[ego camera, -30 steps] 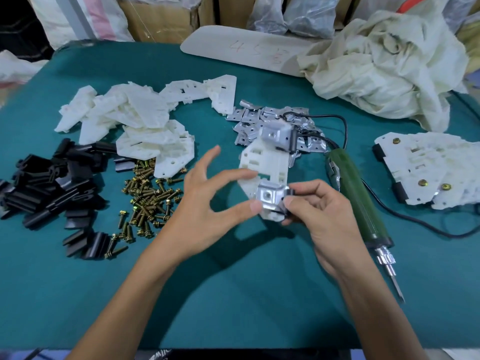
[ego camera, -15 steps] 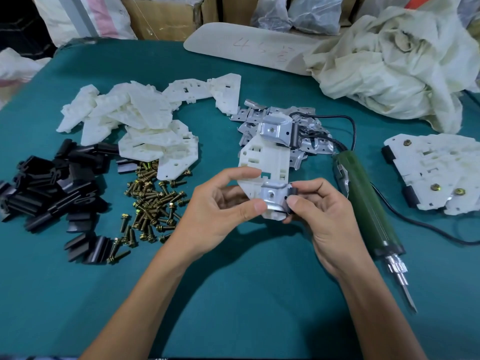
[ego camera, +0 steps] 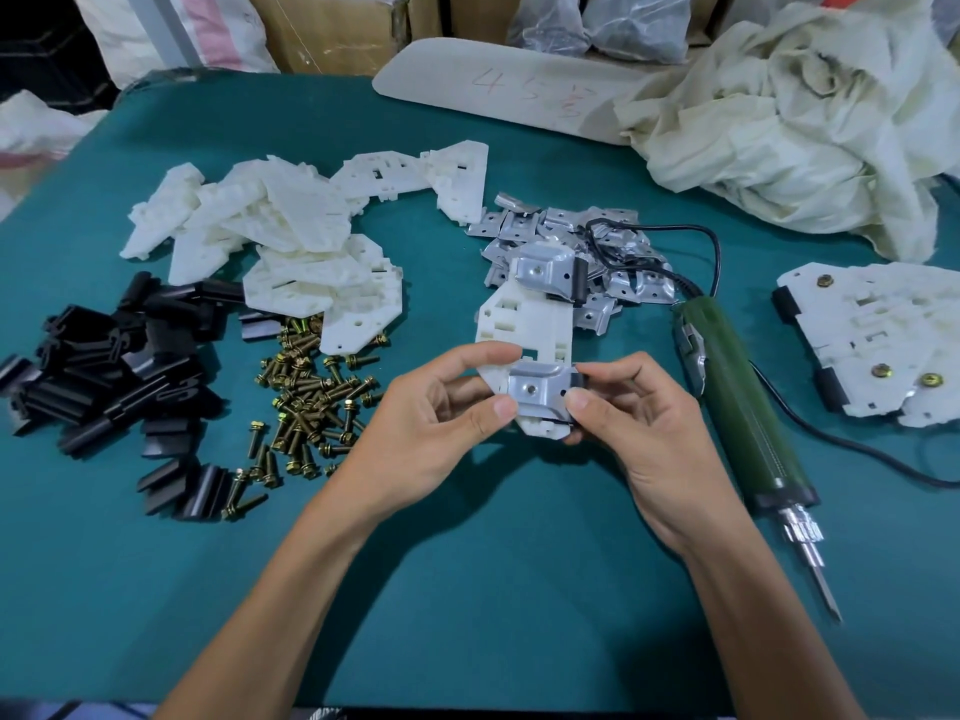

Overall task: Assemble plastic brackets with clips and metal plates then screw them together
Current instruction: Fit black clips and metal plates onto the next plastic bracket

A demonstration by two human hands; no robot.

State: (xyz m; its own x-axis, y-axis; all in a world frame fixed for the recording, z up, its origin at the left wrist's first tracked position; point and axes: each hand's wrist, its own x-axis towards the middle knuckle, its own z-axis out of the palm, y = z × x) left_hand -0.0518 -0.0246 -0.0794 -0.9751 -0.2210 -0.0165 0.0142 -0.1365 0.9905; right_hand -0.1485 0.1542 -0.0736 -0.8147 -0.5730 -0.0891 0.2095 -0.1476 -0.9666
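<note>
Bracket, held over the surface, carries two metal plates and clips, unscrewed. Left hand and right hand pinch its near plate with curled fingers. Screws and screwdriver lie untouched; finished brackets sit rightward.

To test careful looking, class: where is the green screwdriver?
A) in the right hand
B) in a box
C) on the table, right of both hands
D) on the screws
C: the green screwdriver lies on the table; left hand and right hand hold the white bracket.
</note>
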